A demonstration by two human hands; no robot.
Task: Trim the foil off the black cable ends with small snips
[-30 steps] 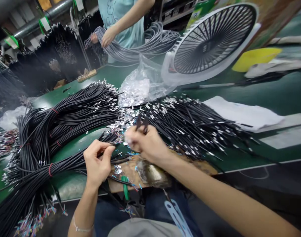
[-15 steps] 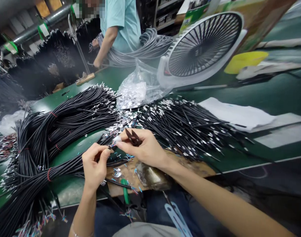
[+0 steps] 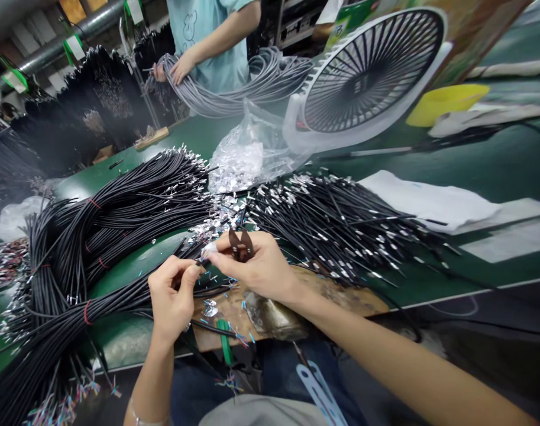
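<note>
My left hand (image 3: pixel 172 296) pinches the end of a thin black cable (image 3: pixel 119 293) that runs off to the left into a big bundle. My right hand (image 3: pixel 256 266) is closed round small dark snips (image 3: pixel 240 244), whose blades stick up above my knuckles. Its fingertips meet my left fingertips at the cable's end. Both hands hover over a worn wooden board (image 3: pixel 234 307) at the table's near edge. Silver foil scraps (image 3: pixel 216 219) lie just beyond my hands.
Tied black cable bundles (image 3: pixel 119 201) fill the left of the green table (image 3: pixel 495 171); loose cables with metal tips (image 3: pixel 336 219) lie right. Behind are a plastic bag of scraps (image 3: pixel 247 154), a white fan (image 3: pixel 367 77), white cloth (image 3: pixel 429 201), and another person handling grey cables (image 3: pixel 234 89).
My right hand has come down and left with the snips until its fingertips meet my left hand at the cable end. The person behind has shifted their arms on the grey cables.
</note>
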